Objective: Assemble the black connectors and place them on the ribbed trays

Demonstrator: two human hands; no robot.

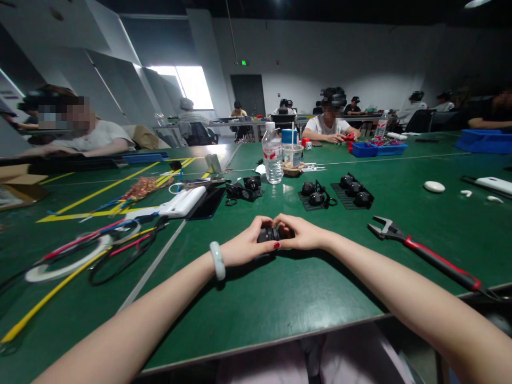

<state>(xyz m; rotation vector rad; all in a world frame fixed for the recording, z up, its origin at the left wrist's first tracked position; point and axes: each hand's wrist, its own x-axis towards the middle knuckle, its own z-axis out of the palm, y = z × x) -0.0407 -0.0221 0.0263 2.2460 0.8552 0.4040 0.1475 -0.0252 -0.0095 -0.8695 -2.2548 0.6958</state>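
Observation:
Both my hands meet over the green table near its front edge, wrapped round one black ribbed round part. My left hand, with a pale bangle at the wrist, is closed on its left side. On the right side, my right hand grips it with curled fingers, which hide much of that end. The part's exact kind cannot be made out. Beyond the hands lie similar black round fittings: a left group, a middle group on a black ribbed mat and a right group on another mat.
An adjustable wrench with red-black handles lies at right. Coiled cables, a white power bank and a dark tablet lie at left. A water bottle and a cup stand ahead. Other people sit around.

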